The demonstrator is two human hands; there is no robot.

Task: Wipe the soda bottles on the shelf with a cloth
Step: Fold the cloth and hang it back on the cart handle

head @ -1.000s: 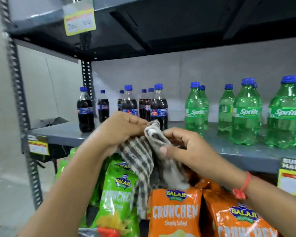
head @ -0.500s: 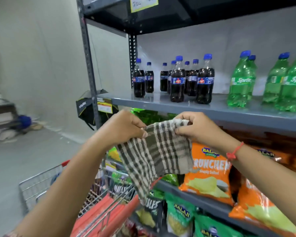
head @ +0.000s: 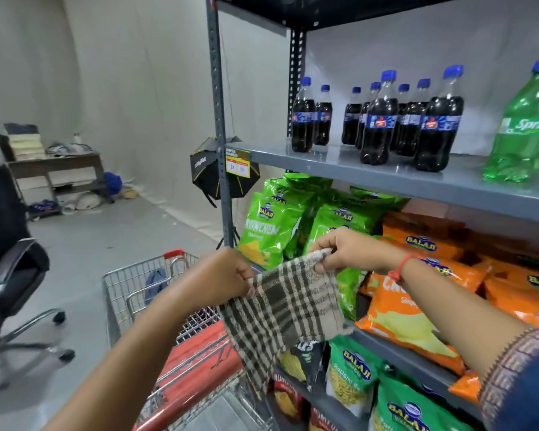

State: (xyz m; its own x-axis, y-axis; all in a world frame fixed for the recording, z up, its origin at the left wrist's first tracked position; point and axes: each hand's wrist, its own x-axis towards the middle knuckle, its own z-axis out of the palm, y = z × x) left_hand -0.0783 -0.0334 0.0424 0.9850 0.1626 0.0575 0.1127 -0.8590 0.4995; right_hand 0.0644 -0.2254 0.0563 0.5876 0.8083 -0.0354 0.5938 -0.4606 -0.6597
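1. Since half a second ago, both hands dropped lower, cloth (head: 285,309) spread wider
2. Left hand (head: 227,275) and right hand (head: 346,253) each pinch a top corner
3. Bottles (head: 377,119) stand above the grips on the shelf (head: 386,178), none touched; all wiping apparently remains

A wire shopping cart (head: 131,293) stands beside snack bags (head: 269,231); an office chair (head: 10,269) sits nearby.

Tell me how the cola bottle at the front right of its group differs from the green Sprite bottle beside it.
The cola bottle holds dark liquid in clear plastic; the Sprite bottle is green plastic. The cola bottle looks slimmer, the Sprite bottle wider and taller. The cola bottle shows whole; the Sprite bottle is cut off by the picture's right edge. Both stand upright on the same grey shelf, with blue caps, untouched by either hand.
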